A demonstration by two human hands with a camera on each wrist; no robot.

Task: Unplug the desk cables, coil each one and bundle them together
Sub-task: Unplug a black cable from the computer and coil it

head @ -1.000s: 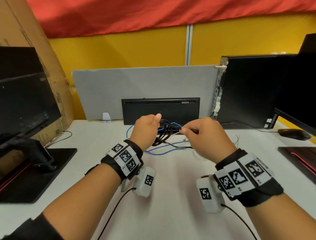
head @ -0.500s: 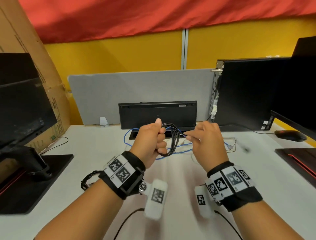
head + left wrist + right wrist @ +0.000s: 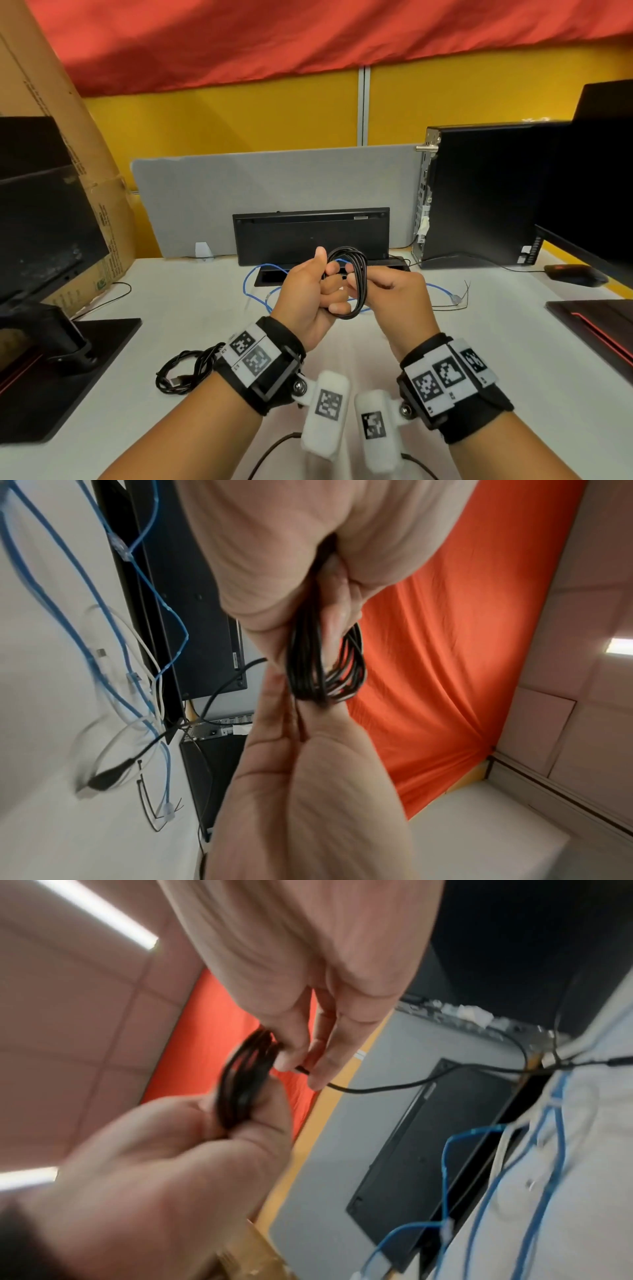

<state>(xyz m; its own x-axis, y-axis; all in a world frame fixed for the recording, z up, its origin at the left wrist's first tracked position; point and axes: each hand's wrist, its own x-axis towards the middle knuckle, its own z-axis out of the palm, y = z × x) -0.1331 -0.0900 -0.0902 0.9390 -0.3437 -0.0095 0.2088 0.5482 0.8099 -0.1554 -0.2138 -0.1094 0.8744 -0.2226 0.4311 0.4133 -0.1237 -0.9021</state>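
A black cable coil [image 3: 361, 291] [image 3: 308, 669] [image 3: 240, 1085] is held upright above the white desk [image 3: 342, 349]. My left hand [image 3: 334, 284] [image 3: 342, 601] [image 3: 246, 1123] grips it, thumb up and fingers curled round the loops. My right hand [image 3: 356, 282] [image 3: 301, 1064] [image 3: 284, 696] is right beside it and pinches the same cable's free length [image 3: 377, 1089], which trails off toward the back of the desk. A second coiled black cable [image 3: 185, 371] lies on the desk by my left wrist. A loose blue cable [image 3: 255, 281] [image 3: 103, 631] [image 3: 445, 1150] sprawls behind my hands.
A black keyboard [image 3: 310, 236] leans against the grey divider [image 3: 274, 192]. A PC tower [image 3: 479, 195] stands at the back right, with a mouse [image 3: 575, 274] and a monitor [image 3: 599, 171] beside it. Another monitor with its base [image 3: 51, 359] is on the left. Thin white cables [image 3: 150, 653] lie among the blue ones.
My hands have drawn together and lifted toward me. The right hand brought more cable onto the coil, which looks thicker. The second coil on the desk has come into view.
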